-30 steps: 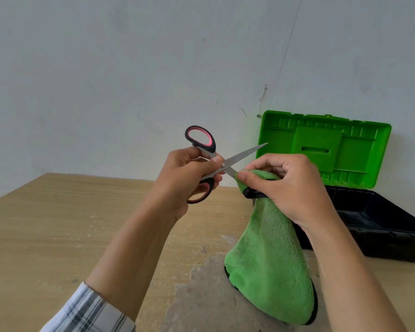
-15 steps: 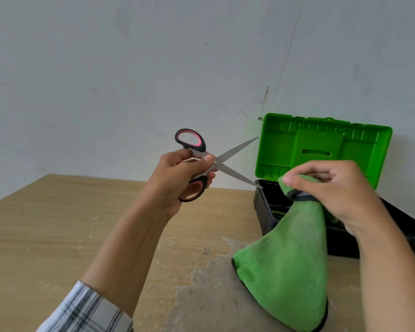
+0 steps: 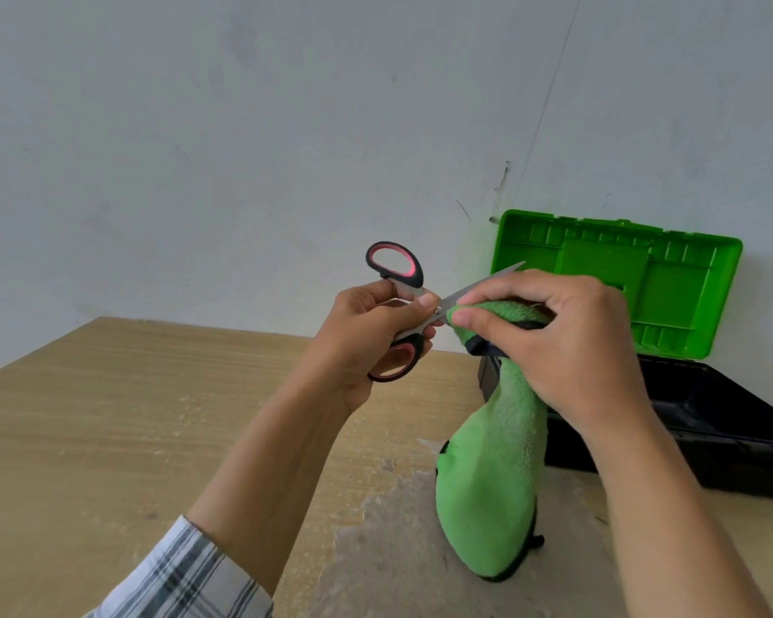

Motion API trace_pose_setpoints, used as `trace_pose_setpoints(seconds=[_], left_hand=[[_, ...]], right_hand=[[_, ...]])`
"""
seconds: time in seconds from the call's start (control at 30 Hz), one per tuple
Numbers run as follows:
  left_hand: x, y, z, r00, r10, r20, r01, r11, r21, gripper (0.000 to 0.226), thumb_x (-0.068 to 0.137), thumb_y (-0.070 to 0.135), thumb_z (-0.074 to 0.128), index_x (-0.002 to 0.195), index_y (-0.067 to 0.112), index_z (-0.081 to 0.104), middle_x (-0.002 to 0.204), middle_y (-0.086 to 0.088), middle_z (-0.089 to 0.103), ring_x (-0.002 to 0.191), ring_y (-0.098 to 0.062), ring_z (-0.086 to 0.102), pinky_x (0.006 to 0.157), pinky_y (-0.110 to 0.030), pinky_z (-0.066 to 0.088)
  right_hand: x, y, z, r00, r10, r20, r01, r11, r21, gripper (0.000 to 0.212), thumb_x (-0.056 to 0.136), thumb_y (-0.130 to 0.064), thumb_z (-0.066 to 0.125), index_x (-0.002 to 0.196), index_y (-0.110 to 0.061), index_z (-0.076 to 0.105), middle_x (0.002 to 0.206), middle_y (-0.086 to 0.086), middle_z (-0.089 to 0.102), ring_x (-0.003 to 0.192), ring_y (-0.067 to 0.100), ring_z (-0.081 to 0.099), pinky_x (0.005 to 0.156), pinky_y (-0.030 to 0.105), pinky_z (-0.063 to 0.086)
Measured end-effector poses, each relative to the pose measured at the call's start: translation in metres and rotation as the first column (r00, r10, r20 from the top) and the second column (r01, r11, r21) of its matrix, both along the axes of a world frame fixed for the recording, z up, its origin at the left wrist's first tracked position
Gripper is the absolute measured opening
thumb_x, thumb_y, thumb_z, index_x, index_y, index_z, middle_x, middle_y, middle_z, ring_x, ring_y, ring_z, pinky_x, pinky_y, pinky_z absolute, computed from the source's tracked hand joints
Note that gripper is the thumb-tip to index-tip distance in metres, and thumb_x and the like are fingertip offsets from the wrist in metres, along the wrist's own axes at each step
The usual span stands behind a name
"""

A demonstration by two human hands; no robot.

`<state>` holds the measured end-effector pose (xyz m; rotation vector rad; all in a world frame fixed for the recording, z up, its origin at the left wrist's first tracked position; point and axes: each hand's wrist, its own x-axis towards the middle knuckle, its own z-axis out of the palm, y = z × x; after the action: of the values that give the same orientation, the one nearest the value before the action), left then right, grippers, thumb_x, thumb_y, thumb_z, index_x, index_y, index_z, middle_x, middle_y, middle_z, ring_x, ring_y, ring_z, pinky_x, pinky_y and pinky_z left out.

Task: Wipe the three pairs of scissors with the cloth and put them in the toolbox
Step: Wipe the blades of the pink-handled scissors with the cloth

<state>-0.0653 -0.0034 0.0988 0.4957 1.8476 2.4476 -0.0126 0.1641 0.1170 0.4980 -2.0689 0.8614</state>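
My left hand grips a pair of scissors with black and pink handles, held up in the air with the blades spread apart. My right hand pinches a green cloth around the lower blade, right by the pivot. The upper blade's tip pokes out above my right fingers. The rest of the cloth hangs down to the table. Behind my right hand stands the toolbox, black with its green lid raised against the wall. I see only this one pair of scissors.
A wooden table runs under my arms, with a worn grey patch near its front. A plain pale wall stands close behind the table and the toolbox.
My right hand had slid the cloth off the blade toward the toolbox, and it has now come back to the base of the lower blade. The left hand stays roughly in place.
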Motion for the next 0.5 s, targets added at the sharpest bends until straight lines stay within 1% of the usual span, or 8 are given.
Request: trace_pose_setpoints(seconds=[0.1, 0.2, 0.3, 0.37, 0.5], left_hand=[[0.003, 0.004, 0.002, 1.000, -0.004, 0.007, 0.004, 1.000, 0.029, 0.008, 0.089, 0.010, 0.066, 0.089, 0.003, 0.065, 0.067, -0.006, 0.065, 0.058, -0.013, 0.062, 0.057, -0.023, 0.053], [0.004, 0.004, 0.003, 1.000, 0.007, 0.012, -0.007, 0.999, 0.035, 0.008, 0.089, 0.011, 0.067, 0.088, 0.003, 0.064, 0.065, -0.006, 0.064, 0.057, -0.014, 0.060, 0.058, -0.024, 0.053], [0.004, 0.003, 0.000, 0.999, 0.032, -0.005, -0.032, 0.999, -0.012, 0.009, 0.090, 0.012, 0.066, 0.084, 0.006, 0.065, 0.062, -0.004, 0.065, 0.056, -0.015, 0.060, 0.060, -0.026, 0.051], [0.003, 0.003, 0.000, 0.999, 0.040, -0.021, -0.040, 0.999, -0.032, 0.008, 0.090, 0.012, 0.066, 0.084, 0.006, 0.065, 0.061, -0.002, 0.065, 0.057, -0.014, 0.060, 0.061, -0.027, 0.051], [0.006, 0.003, 0.002, 0.998, 0.049, -0.040, -0.050, 0.998, -0.036, 0.008, 0.090, 0.012, 0.066, 0.086, 0.006, 0.066, 0.063, -0.002, 0.065, 0.056, -0.011, 0.061, 0.056, -0.023, 0.050]], right_hand=[[-0.005, -0.003, -0.004, 0.998, -0.026, -0.056, 0.029, 0.999, 0.045, 0.010, 0.077, -0.029, 0.084, 0.084, -0.023, 0.082, 0.084, -0.011, 0.076, 0.077, 0.005, 0.070, 0.069, 0.026, 0.054], [-0.009, -0.005, -0.008, 0.990, -0.068, -0.122, 0.079, 0.993, 0.085, 0.010, 0.076, -0.028, 0.085, 0.083, -0.022, 0.082, 0.083, -0.007, 0.074, 0.074, 0.007, 0.067, 0.063, 0.027, 0.052], [-0.013, -0.009, -0.015, 0.984, -0.103, -0.146, 0.118, 0.988, 0.099, 0.010, 0.077, -0.029, 0.085, 0.084, -0.022, 0.081, 0.082, -0.006, 0.073, 0.072, 0.010, 0.067, 0.060, 0.031, 0.053], [-0.014, -0.009, -0.017, 0.985, -0.107, -0.135, 0.117, 0.991, 0.067, 0.009, 0.078, -0.028, 0.084, 0.084, -0.022, 0.081, 0.081, -0.008, 0.074, 0.073, 0.007, 0.067, 0.062, 0.029, 0.054], [-0.012, -0.010, -0.016, 0.988, -0.112, -0.105, 0.109, 0.994, -0.032, 0.005, 0.080, -0.026, 0.084, 0.081, -0.023, 0.081, 0.077, -0.016, 0.074, 0.069, 0.003, 0.067, 0.061, 0.022, 0.052]])
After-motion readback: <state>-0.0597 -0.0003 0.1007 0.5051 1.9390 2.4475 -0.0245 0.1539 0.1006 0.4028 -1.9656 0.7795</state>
